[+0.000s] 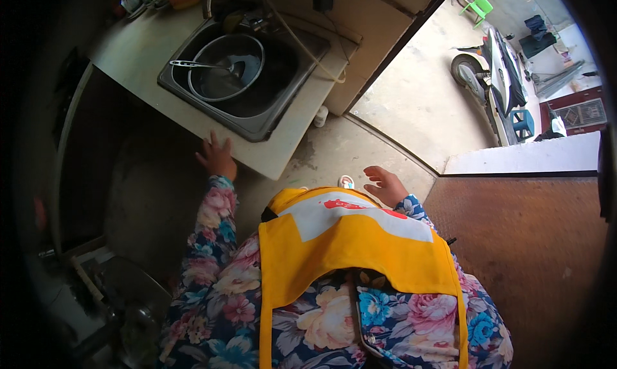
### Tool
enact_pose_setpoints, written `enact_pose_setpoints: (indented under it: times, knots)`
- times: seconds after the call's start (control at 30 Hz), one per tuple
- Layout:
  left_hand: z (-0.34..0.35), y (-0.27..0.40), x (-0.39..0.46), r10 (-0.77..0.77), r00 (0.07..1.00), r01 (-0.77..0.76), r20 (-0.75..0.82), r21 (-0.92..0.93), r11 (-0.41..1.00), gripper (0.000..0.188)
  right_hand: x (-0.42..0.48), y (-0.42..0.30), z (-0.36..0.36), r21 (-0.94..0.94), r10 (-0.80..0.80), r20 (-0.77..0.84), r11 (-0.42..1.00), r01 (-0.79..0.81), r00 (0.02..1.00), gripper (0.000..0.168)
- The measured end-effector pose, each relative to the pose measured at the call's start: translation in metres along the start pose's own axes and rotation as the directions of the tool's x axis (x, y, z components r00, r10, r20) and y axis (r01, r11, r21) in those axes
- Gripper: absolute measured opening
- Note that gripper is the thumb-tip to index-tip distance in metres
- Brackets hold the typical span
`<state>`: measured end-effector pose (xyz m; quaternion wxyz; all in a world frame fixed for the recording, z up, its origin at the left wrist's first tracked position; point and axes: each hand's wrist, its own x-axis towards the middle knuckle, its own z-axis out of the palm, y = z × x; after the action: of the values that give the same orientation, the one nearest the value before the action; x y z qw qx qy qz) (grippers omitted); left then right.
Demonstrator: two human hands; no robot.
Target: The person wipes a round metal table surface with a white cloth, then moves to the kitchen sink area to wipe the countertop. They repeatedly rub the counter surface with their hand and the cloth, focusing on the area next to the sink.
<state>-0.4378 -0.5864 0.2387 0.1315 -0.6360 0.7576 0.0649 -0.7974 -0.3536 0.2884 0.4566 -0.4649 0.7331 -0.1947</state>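
My left hand (218, 158) has its fingers spread, with the fingertips at the front edge of a pale countertop (277, 152); it holds nothing. Set into that counter is a metal sink (260, 130), and a round metal basin (212, 87) sits tilted inside it. A ladle (193, 64) rests in the basin, its slotted handle reaching over the rim to the left. My right hand (385, 185) hangs in the air in front of my yellow apron (347, 243), nothing in its grasp, fingers slightly apart.
A faucet (208, 7) and a thin hose (299, 41) rise behind the sink. On the floor by the counter's end stands a white container (320, 116). Past the doorway to the right are a motorcycle (499, 75), a blue stool (522, 124) and a green chair (478, 6).
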Motion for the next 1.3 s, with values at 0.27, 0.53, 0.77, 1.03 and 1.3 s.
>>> enact_pose_setpoints:
  times: [0.27, 0.53, 0.77, 1.03, 1.3]
  knots:
    - [0.023, 0.124, -0.049, 0.25, 0.951, -0.277, -0.181, -0.144, 0.95, 0.053, -0.003, 0.004, -0.008, -0.039, -0.026, 0.025, 0.999, 0.027, 0.999, 0.039]
    - [0.047, 0.166, -0.043, 0.274, 0.931, -0.26, -0.24, 0.09, 0.961, 0.063, 0.003, 0.019, -0.036, -0.068, -0.042, 0.086, 0.997, 0.048, 0.995, 0.04]
    - [0.054, 0.138, -0.064, 0.084, 0.979, -0.094, -0.184, -0.046, 0.994, 0.077, 0.024, 0.025, -0.072, -0.12, -0.099, 0.155, 0.986, 0.118, 0.983, 0.041]
    - [0.038, 0.056, -0.061, -0.046, 0.999, 0.047, -0.004, 0.117, 0.992, 0.08, 0.059, 0.04, -0.073, -0.053, -0.208, 0.178, 0.974, 0.221, 0.962, 0.038]
    - [0.038, -0.001, -0.018, -0.047, 0.999, 0.049, -0.016, 0.143, 0.989, 0.079, 0.059, 0.019, -0.037, -0.073, -0.118, 0.142, 0.989, 0.13, 0.983, 0.039]
